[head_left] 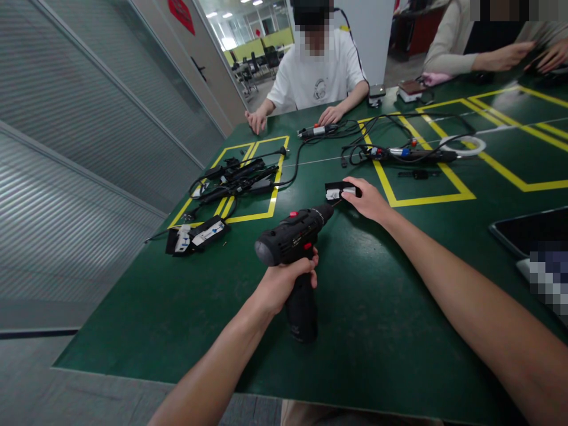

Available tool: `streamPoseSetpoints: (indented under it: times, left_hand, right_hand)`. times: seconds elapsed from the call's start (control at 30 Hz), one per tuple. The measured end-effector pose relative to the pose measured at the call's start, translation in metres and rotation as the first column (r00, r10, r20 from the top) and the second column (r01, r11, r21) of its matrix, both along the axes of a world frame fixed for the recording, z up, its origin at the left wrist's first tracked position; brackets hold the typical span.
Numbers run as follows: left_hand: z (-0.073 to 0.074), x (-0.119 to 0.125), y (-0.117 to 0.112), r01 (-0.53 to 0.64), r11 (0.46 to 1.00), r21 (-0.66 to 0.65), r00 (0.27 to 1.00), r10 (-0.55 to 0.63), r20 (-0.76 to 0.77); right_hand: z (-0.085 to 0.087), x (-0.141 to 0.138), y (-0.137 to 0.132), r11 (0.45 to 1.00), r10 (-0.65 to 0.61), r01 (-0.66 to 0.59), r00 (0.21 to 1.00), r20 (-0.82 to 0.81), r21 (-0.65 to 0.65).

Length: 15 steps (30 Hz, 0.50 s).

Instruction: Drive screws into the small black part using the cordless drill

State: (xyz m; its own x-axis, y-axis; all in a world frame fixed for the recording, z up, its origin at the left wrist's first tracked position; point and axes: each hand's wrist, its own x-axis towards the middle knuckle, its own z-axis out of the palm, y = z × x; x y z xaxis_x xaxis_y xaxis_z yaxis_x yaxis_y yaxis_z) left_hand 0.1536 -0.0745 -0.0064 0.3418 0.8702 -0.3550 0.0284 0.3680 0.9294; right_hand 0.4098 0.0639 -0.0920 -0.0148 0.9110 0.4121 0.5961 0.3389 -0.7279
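Note:
My left hand (pixel 281 284) is wrapped round the grip of a black cordless drill (pixel 295 234) with red buttons. The drill's chuck points away to the right, and its thin bit reaches close to a small black box-like piece (pixel 333 190) with a white and silver face. Whether the bit touches that piece, I cannot tell. My right hand (pixel 366 200) grips the same piece at its right end, fingers over the top and thumb in front, on the green table (pixel 377 307).
Black cables and slim black parts (pixel 244 177) lie in a yellow-taped area at left, near two black pieces with white faces (pixel 202 234). Wired tools (pixel 399 154) and a white ring (pixel 464 145) lie at right. A person (pixel 317 83) sits opposite; another person's sleeve (pixel 448 47) shows at far right.

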Motion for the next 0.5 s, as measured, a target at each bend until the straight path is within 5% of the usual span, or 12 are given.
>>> streamPoseSetpoints:
  times: [0.5]
  left_hand:
    - [-0.0011, 0.0, 0.0005, -0.008, 1.0, -0.016, 1.0, 0.008, -0.007]
  right_hand:
    - [-0.0021, 0.0004, 0.0019, 1.0, -0.002, 0.002, 1.0, 0.001, 0.007]
